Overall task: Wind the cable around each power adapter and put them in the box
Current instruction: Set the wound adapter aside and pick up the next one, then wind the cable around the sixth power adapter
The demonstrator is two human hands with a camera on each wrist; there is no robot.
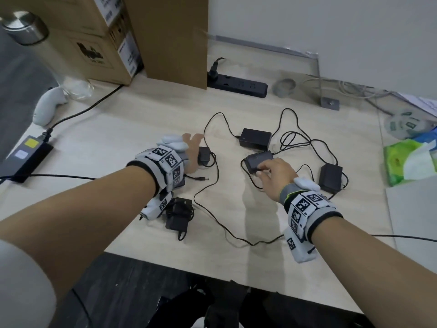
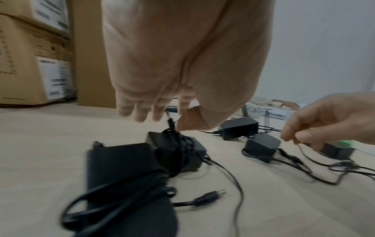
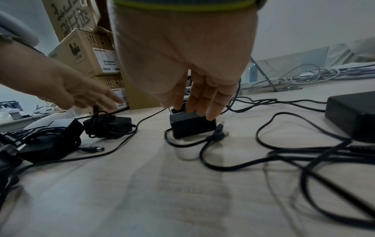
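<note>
Several black power adapters lie on the pale wooden desk (image 1: 132, 129) with loose cables. My right hand (image 1: 262, 168) grips the middle adapter (image 1: 256, 159), thumb on one side and fingers over its top (image 3: 201, 102); its cable and plug (image 3: 220, 134) trail beside it. My left hand (image 1: 192, 140) hovers with straight fingers just above a small adapter (image 1: 204, 156) whose cable is wound round it (image 2: 178, 154), plug sticking up by the thumb. A second wound adapter (image 1: 177, 214) lies under my left wrist. Unwound adapters sit behind (image 1: 256, 138) and to the right (image 1: 331, 175). A tall cardboard box (image 1: 175, 39) stands at the back.
A black power strip (image 1: 236, 85) lies beside the box, with stacked cartons (image 1: 94, 43) to its left. A large power brick (image 1: 26, 157) and a white controller (image 1: 47, 107) sit at the left edge. A tissue pack (image 1: 406, 162) and grey cables (image 1: 354, 88) are at the right.
</note>
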